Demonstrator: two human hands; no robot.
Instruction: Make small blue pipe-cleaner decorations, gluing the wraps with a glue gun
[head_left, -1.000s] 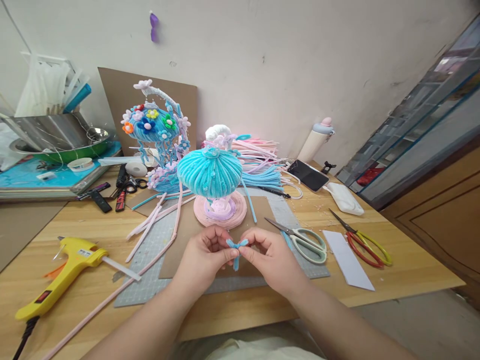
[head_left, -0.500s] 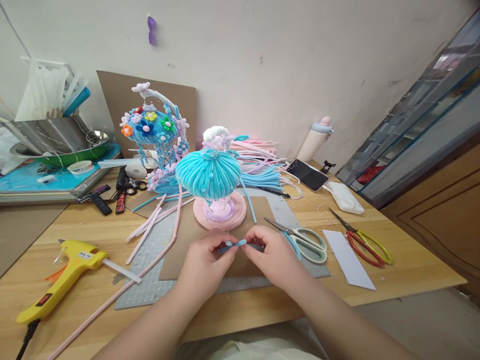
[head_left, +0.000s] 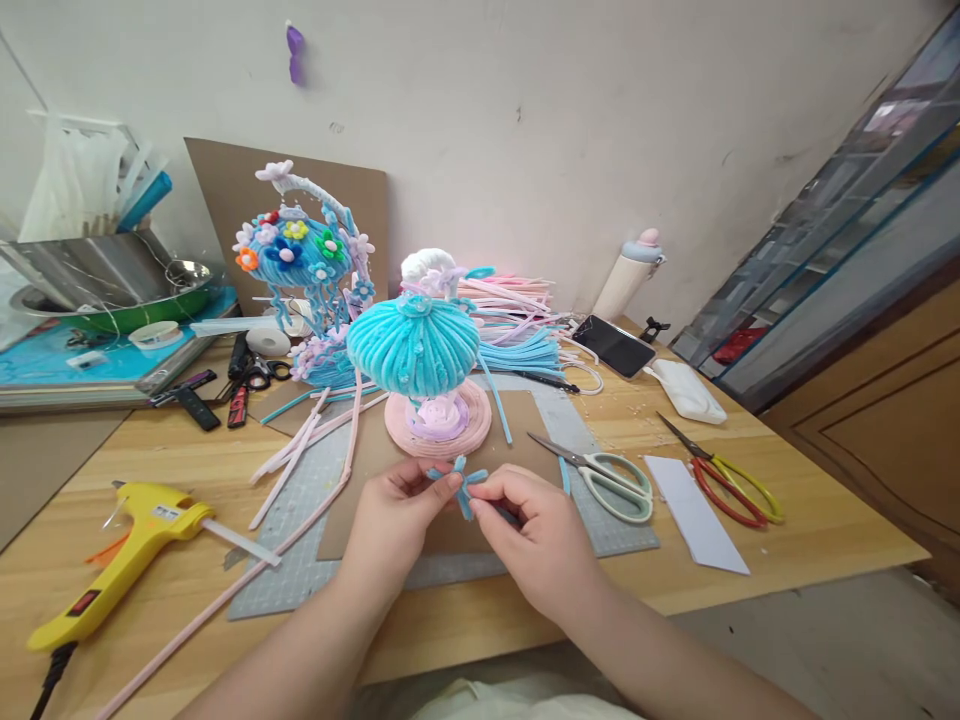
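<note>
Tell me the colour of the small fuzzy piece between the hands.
The small fuzzy piece is light blue; the head view shows it.

Your wood-top table [head_left: 817, 530] faces pale wall [head_left: 465, 130], scuffed in spots. To your right: glazed shelving [head_left: 832, 210], brown panelled woodwork [head_left: 885, 440]. Grey floor [head_left: 780, 620] near right. Light soft, even.

So I've got this little blue fuzzy cross [head_left: 464, 490] pinched between my left hand [head_left: 394, 515] and right hand [head_left: 531, 525], turquoise dome [head_left: 414, 345] just beyond them, yellow glue gun [head_left: 139, 540] off left, scissors [head_left: 616, 488] near my right.
</note>
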